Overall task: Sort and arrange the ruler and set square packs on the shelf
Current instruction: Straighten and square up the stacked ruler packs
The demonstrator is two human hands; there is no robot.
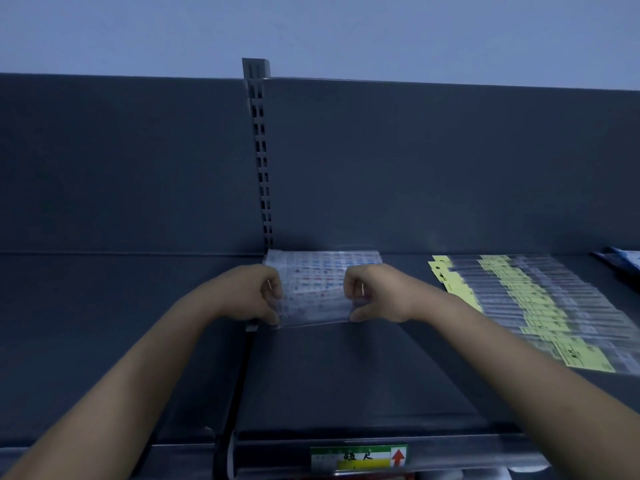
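Item: stack of clear ruler packs (320, 289), rear of shelf (329, 375), pinched by left hand (254, 294) and right hand (375, 294). Risk: slippery sleeves (loosely stacked) may fan apart.

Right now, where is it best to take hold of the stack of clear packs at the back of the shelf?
Probably by its two short ends, one from each side, as the left hand and right hand do now. The stack of clear packs lies flat, wide and floppy on the shelf.
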